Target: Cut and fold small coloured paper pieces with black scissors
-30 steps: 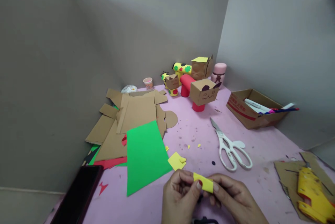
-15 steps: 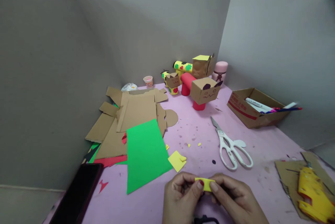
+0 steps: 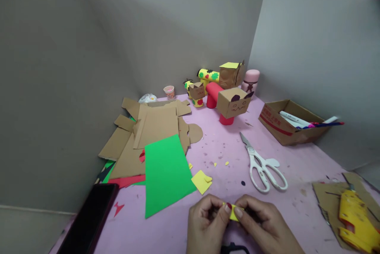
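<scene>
At the near edge, my left hand [image 3: 206, 222] and my right hand [image 3: 263, 224] pinch one small folded piece of yellow paper [image 3: 233, 216] between thumbs and fingertips. The fingers cover most of it. Below them, partly cut off by the frame, shows a black loop-shaped handle [image 3: 234, 248]. Just beyond my left hand lies a yellow paper square [image 3: 202, 182] with a curled corner. A large green sheet [image 3: 166, 179] spreads to the left. White-handled scissors [image 3: 261, 169] rest on the table, farther off than my right hand, with their blades pointing away.
Cardboard pieces [image 3: 157, 127] are stacked at the left, behind a phone [image 3: 89, 218]. Toward the back stand cardboard-headed animal figures, one with a red body [image 3: 213, 90]. A box of pens [image 3: 285, 127] and a yellow glue gun [image 3: 356, 218] are at the right.
My thumbs have come closer together over the yellow paper, so less of it shows and it looks more folded. The view has shifted slightly; the things on the table stay put.
</scene>
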`<state>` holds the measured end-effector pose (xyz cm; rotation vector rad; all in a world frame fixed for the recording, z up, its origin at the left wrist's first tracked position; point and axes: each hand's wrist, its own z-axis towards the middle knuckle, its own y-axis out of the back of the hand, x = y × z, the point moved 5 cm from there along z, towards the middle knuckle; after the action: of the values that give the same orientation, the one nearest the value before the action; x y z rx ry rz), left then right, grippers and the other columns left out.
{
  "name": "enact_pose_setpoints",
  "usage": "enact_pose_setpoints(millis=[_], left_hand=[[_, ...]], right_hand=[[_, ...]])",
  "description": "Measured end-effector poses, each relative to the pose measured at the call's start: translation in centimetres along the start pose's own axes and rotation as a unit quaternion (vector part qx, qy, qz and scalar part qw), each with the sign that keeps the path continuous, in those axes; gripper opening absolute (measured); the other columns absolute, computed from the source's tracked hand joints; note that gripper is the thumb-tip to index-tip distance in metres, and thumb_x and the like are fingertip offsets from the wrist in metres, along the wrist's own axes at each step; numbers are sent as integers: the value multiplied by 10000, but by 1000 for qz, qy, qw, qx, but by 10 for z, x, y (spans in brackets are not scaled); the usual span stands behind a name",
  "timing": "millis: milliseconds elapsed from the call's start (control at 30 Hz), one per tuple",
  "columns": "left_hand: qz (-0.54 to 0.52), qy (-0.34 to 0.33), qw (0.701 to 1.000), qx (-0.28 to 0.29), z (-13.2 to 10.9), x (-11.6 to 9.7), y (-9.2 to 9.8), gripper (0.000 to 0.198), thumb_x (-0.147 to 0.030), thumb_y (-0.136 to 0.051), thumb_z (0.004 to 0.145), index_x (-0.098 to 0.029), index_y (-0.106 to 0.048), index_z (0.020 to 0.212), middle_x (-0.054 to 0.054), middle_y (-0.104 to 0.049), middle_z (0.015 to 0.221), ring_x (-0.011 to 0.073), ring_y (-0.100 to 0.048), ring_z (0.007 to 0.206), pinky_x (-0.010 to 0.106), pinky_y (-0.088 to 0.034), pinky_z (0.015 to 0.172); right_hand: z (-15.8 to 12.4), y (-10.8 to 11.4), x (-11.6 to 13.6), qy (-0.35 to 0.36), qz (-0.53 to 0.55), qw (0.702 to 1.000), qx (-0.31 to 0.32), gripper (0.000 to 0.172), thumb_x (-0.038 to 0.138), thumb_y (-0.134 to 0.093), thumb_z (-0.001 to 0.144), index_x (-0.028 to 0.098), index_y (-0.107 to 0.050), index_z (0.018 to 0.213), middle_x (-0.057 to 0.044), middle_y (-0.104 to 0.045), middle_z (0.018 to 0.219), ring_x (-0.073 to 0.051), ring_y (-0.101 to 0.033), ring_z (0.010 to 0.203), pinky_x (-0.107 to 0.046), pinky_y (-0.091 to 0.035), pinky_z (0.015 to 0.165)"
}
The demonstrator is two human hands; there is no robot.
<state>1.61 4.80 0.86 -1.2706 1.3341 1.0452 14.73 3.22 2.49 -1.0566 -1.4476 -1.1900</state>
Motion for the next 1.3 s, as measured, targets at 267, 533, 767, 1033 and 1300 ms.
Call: enact_pose_setpoints(millis=[267,533,767,1033,1300], left_hand=[[-14,16,998,62,2,5,-5,381,-525,-617,738,-176,-506,635,-33,-490,530,102,-402,501,211,-282,476],[2,16,998,62,0,11,-12,437,-565,-628,712,-185,-464,571,-17,-520,493,97,-419,447,211,-297,446],[-4,35,996,79,3,-2,-8,421,-532,-566,780,-152,-588,601,17,-599,489,126,-524,477,214,-380,496],[134,-22,977,166,6,-19,0,330,-347,-520,839,-149,-622,595,21,-596,552,124,-478,504,219,-338,495],[167,-121,976,66,-1,-8,-5,315,-334,-478,866,-180,-524,596,-6,-523,547,132,-469,521,231,-326,512]], right_hand=[[1,-4,-6,-30,69,997,26,372,487,-521,849,186,-555,634,45,-463,536,-129,-424,486,-233,-327,471],[2,-5,-11,-28,92,995,-4,356,466,-561,838,180,-579,629,31,-513,537,-136,-463,491,-240,-364,480],[1,1,-4,13,20,999,-23,312,397,-520,873,188,-601,656,-6,-597,589,-185,-558,577,-261,-417,549],[5,0,-7,-1,38,999,-15,299,394,-531,871,174,-609,685,18,-545,586,-149,-492,544,-243,-378,510],[6,-4,-6,-57,115,992,17,318,438,-608,808,181,-533,638,58,-485,536,-125,-458,508,-231,-360,498]])
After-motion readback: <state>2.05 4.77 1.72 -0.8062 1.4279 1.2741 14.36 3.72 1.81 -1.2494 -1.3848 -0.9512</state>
